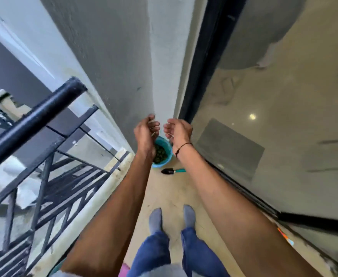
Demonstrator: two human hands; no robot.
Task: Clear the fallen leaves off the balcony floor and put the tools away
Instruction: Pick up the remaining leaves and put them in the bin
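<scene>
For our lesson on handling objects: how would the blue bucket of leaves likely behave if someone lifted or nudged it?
The bucket looks like thin plastic, and the leaves in it should weigh little, so it is probably light to lift. It stands upright on the floor, wider at the rim than lower down, so a hard nudge might tip it. It may slide easily on the smooth floor.

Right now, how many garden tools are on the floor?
1. A trowel lies beside the bucket, ahead of the feet. The arms may hide others.
</scene>
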